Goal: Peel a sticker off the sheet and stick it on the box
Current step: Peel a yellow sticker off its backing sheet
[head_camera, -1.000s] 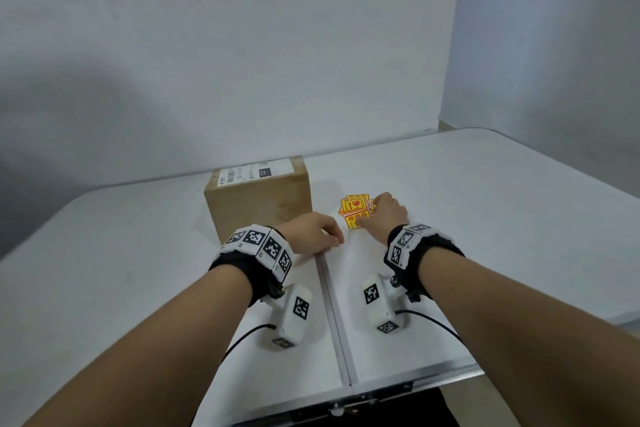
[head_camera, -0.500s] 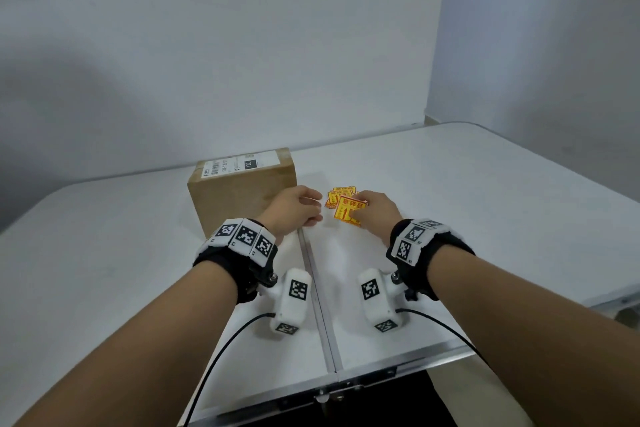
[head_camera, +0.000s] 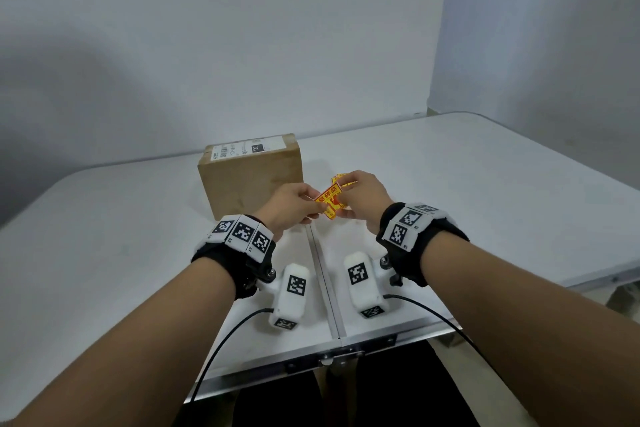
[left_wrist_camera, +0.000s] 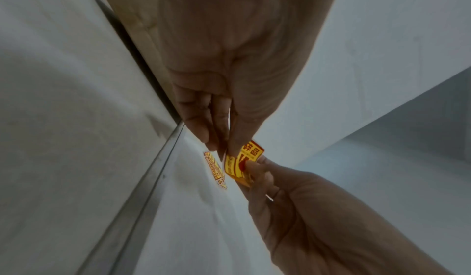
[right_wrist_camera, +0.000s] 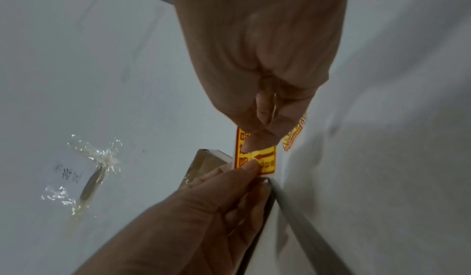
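Observation:
A yellow-and-red sticker piece [head_camera: 330,203] hangs just above the white table [head_camera: 104,236], right of the brown cardboard box [head_camera: 249,177]. My left hand [head_camera: 313,204] pinches its left edge and my right hand [head_camera: 343,199] pinches its right edge. In the left wrist view my left hand [left_wrist_camera: 229,148] grips the sticker piece [left_wrist_camera: 244,162] from above. In the right wrist view my right hand [right_wrist_camera: 260,136] holds the sticker piece [right_wrist_camera: 266,158] and the left thumb presses its lower part. More stickers [head_camera: 337,178] lie on the table behind the hands. Whether any sticker has lifted from its backing is not visible.
A metal seam [head_camera: 325,281] runs down the table between my forearms. The box carries a white label [head_camera: 252,149] on top and stands near the wall. The right wrist view shows a taped paper note [right_wrist_camera: 84,170] on the wall. The table's front edge is close to me.
My right hand lifted one sticker piece off the pile on the table. My left hand came across from beside the box and took hold of its other edge.

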